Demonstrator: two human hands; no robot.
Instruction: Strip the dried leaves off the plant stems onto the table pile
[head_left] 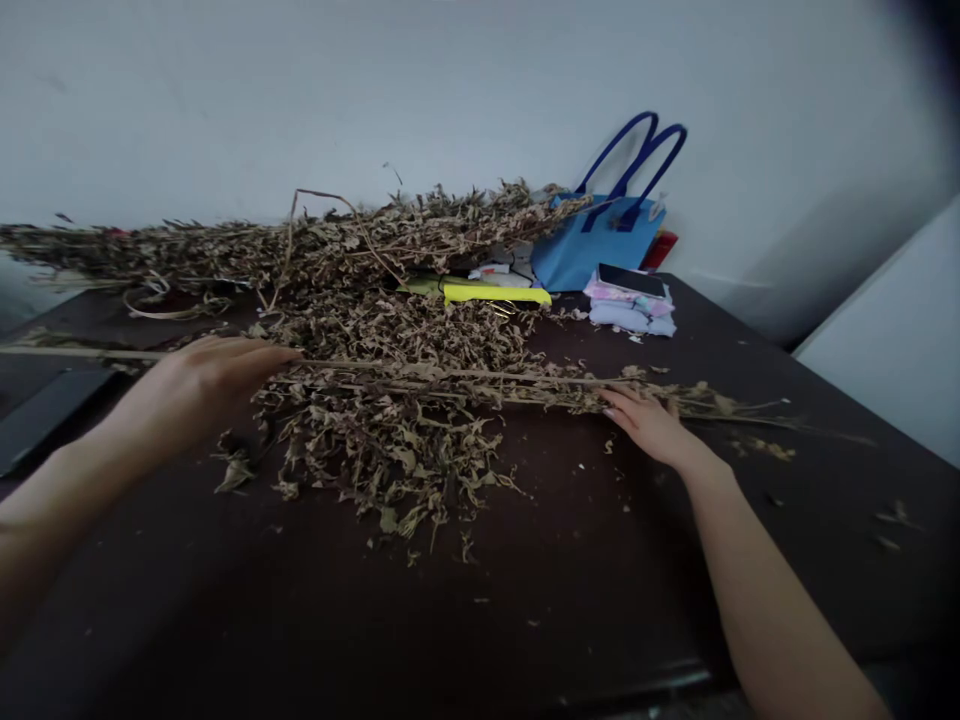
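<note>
Long dried stems (450, 372) with shrivelled leaves lie crosswise over a heap of loose dried leaves (405, 450) on the dark table (480, 630). My left hand (214, 372) is closed around the stems at the left, its back facing up. Toward the right end of the stems, my right hand (645, 420) has its fingers wrapped on them, with the fingertips partly hidden among the dry leaves. The stems stretch beyond both hands.
A large dried plant bundle (330, 245) lies along the wall. Behind the leaves are a yellow object (496, 294), a blue bag (600, 240), and a phone (631, 281) on tissue packs (630, 315). A dark flat object (49, 415) lies at the left.
</note>
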